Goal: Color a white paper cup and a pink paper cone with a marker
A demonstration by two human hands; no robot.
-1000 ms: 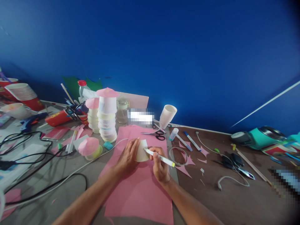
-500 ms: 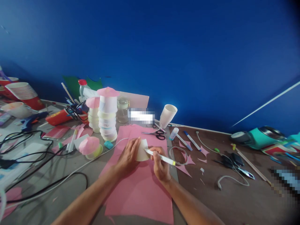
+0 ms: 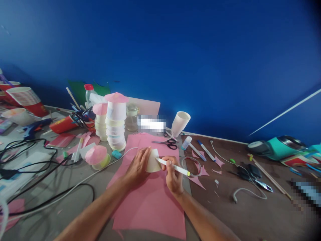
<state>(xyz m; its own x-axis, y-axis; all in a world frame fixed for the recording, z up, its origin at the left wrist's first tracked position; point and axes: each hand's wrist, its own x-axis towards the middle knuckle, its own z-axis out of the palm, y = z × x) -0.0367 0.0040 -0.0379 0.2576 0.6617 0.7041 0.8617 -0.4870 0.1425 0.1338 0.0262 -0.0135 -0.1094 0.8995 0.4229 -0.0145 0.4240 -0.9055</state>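
A small white paper cup (image 3: 153,164) rests mouth-down on a pink sheet of paper (image 3: 150,207). My left hand (image 3: 137,164) is closed against the cup's left side, its fingers reaching along the wall. My right hand (image 3: 173,178) pinches a white marker (image 3: 181,170) with a yellow end. The marker's tip meets the right side of the cup; whether a line is there is too small to tell. Just beyond, black-handled scissors (image 3: 171,144) lie on the sheet's far part.
Stacked-cup towers (image 3: 115,129) with pink paper cones stand at the left, near a pink-topped cup (image 3: 96,156). A tilted white cup (image 3: 180,124), a glue bottle (image 3: 186,143), markers (image 3: 208,151) and pink scraps (image 3: 198,182) lie to the right. Cables (image 3: 82,180) cross the left side.
My right hand and the marker have shifted slightly to the right, the tip staying at the cup's side. My left hand keeps its place on the cup.
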